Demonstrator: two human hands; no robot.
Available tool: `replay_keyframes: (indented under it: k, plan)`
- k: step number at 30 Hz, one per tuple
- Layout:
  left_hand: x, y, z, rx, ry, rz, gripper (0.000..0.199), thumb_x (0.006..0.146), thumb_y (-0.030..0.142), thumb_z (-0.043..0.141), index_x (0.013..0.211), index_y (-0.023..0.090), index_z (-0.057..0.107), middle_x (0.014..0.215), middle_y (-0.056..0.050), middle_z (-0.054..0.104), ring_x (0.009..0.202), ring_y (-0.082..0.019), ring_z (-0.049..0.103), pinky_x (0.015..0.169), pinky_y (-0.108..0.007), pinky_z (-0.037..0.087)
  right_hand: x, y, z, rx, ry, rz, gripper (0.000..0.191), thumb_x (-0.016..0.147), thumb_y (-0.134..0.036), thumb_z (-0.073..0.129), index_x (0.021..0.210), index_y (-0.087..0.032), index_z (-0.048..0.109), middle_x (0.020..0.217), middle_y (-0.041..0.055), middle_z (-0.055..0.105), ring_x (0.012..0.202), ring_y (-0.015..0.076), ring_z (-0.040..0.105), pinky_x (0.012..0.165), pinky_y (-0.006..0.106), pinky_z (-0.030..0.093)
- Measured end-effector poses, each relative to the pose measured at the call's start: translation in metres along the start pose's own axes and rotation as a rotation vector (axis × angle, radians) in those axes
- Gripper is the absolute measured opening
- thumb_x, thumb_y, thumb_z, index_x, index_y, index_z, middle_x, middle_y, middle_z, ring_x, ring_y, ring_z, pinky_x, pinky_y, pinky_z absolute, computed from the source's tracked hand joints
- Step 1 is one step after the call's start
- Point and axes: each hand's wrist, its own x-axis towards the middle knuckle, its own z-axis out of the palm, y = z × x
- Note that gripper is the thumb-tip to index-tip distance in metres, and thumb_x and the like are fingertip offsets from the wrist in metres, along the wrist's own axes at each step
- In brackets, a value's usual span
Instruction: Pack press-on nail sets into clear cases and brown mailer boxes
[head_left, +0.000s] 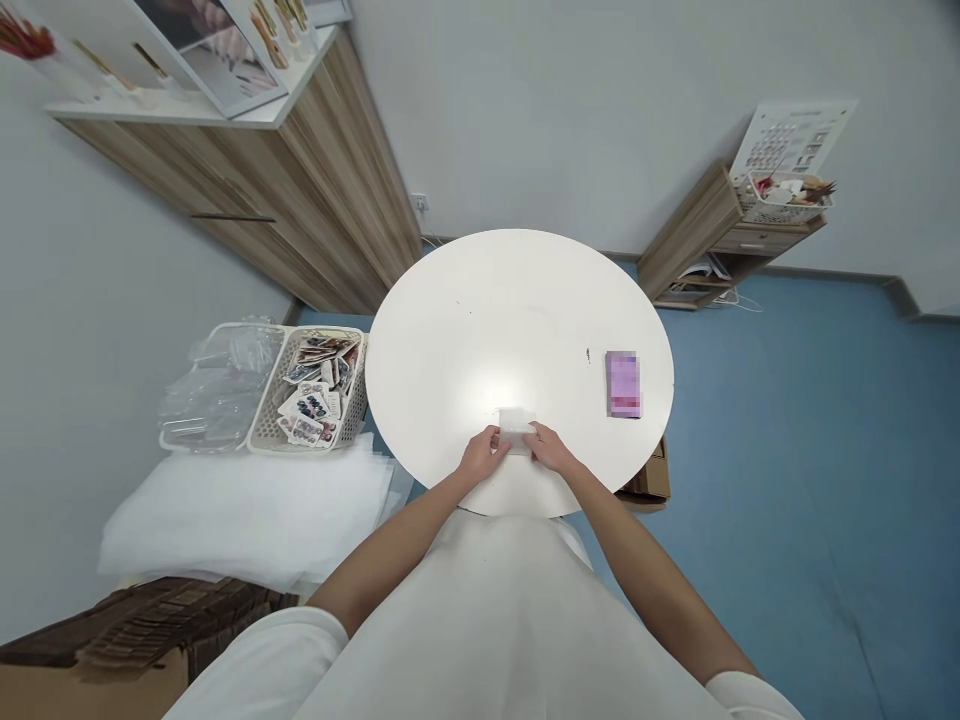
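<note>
Near the front edge of the round white table (450, 350), a small translucent plastic packet (517, 428) lies between my two hands. Whether it is a box or a bag, I cannot tell. My left hand (481, 455) grips its left side, with the thumb and fingers closed on the edge. On the opposite side, my right hand (551, 447) holds the right edge in a pinch. Farther right on the table lies a blurred pink-purple pack (623, 384), apart from both hands.
Left of the table stand a white basket (259, 440) of printed cards and a basket of clear plastic packaging (217, 395), above white sheets (247, 505). Cardboard (90, 690) sits lower left. A wooden cabinet (337, 170) and a small shelf (690, 235) stand behind; a carton (654, 475) is right.
</note>
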Motion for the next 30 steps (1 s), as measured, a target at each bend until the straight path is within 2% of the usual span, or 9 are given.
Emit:
replay_keyframes:
  k: [4, 8, 10, 14, 17, 20, 24, 27, 30]
  plan:
    - [0.011, 0.001, 0.003, 0.040, 0.066, -0.118, 0.026, 0.074, 0.034, 0.051, 0.096, 0.020, 0.051, 0.085, -0.001, 0.059, 0.068, -0.013, 0.056, 0.065, -0.026, 0.044, 0.012, 0.004, 0.005, -0.017, 0.143, 0.060, 0.024, 0.079, -0.030, 0.033, 0.092, -0.019, 0.049, 0.076, 0.0013, 0.054, 0.053, 0.0126, 0.051, 0.055, 0.027, 0.042]
    - [0.016, 0.002, 0.007, 0.051, 0.145, -0.209, 0.033, 0.072, 0.036, 0.054, 0.100, 0.020, 0.048, 0.085, -0.002, 0.057, 0.067, -0.013, 0.055, 0.063, -0.026, 0.043, 0.013, 0.014, 0.011, -0.076, 0.330, 0.046, 0.040, 0.075, -0.030, 0.041, 0.113, -0.016, 0.042, 0.095, 0.0070, 0.053, 0.071, 0.0157, 0.054, 0.065, 0.028, 0.043]
    - [0.016, 0.002, 0.008, 0.033, 0.151, -0.224, 0.033, 0.072, 0.037, 0.054, 0.099, 0.019, 0.048, 0.083, -0.002, 0.057, 0.068, -0.013, 0.055, 0.063, -0.026, 0.043, 0.009, 0.019, 0.013, -0.082, 0.377, 0.043, 0.046, 0.075, -0.030, 0.042, 0.119, -0.017, 0.037, 0.100, 0.0076, 0.051, 0.076, 0.0163, 0.054, 0.070, 0.030, 0.043]
    - [0.007, 0.001, 0.010, -0.032, 0.203, -0.248, 0.036, 0.073, 0.040, 0.052, 0.102, 0.018, 0.048, 0.091, -0.004, 0.056, 0.068, -0.012, 0.054, 0.065, -0.027, 0.044, -0.007, 0.026, 0.017, -0.018, 0.368, 0.033, 0.046, 0.076, -0.032, 0.041, 0.120, -0.020, 0.035, 0.108, 0.0078, 0.047, 0.070, 0.0134, 0.053, 0.072, 0.032, 0.044]
    - [-0.006, -0.002, 0.014, -0.088, 0.249, -0.271, 0.039, 0.074, 0.038, 0.052, 0.107, 0.017, 0.047, 0.096, -0.006, 0.054, 0.070, -0.011, 0.054, 0.067, -0.027, 0.044, -0.019, 0.029, 0.023, 0.035, 0.333, 0.007, 0.044, 0.077, -0.032, 0.041, 0.119, -0.020, 0.037, 0.114, 0.0092, 0.043, 0.079, 0.0148, 0.053, 0.072, 0.031, 0.046]
    - [-0.017, -0.005, 0.020, -0.153, 0.209, -0.222, 0.042, 0.075, 0.036, 0.051, 0.113, 0.019, 0.045, 0.099, -0.006, 0.052, 0.073, -0.011, 0.054, 0.069, -0.027, 0.045, -0.025, 0.029, 0.031, 0.043, 0.304, -0.019, 0.044, 0.076, -0.031, 0.043, 0.119, -0.020, 0.039, 0.114, 0.0095, 0.043, 0.094, 0.0183, 0.050, 0.072, 0.032, 0.047]
    - [-0.020, -0.009, 0.023, -0.203, 0.135, -0.136, 0.046, 0.077, 0.034, 0.050, 0.119, 0.021, 0.041, 0.104, -0.007, 0.050, 0.078, -0.012, 0.053, 0.070, -0.028, 0.046, -0.021, 0.024, 0.040, 0.039, 0.324, -0.024, 0.046, 0.075, -0.028, 0.044, 0.120, -0.018, 0.038, 0.115, 0.0104, 0.044, 0.099, 0.0200, 0.048, 0.079, 0.035, 0.046]
    - [-0.016, -0.016, 0.014, -0.215, 0.132, -0.117, 0.048, 0.077, 0.032, 0.049, 0.123, 0.020, 0.038, 0.105, -0.008, 0.049, 0.080, -0.013, 0.053, 0.072, -0.029, 0.046, -0.012, 0.013, 0.046, 0.027, 0.333, -0.012, 0.047, 0.075, -0.028, 0.045, 0.121, -0.018, 0.038, 0.116, 0.0100, 0.045, 0.102, 0.0202, 0.047, 0.084, 0.036, 0.044]
    - [-0.014, -0.029, -0.008, -0.209, 0.146, -0.107, 0.051, 0.078, 0.032, 0.049, 0.125, 0.019, 0.036, 0.104, -0.008, 0.047, 0.082, -0.014, 0.052, 0.073, -0.030, 0.046, 0.003, -0.005, 0.059, 0.013, 0.313, -0.020, 0.048, 0.075, -0.028, 0.045, 0.122, -0.019, 0.038, 0.117, 0.0094, 0.046, 0.102, 0.0198, 0.048, 0.086, 0.037, 0.044]
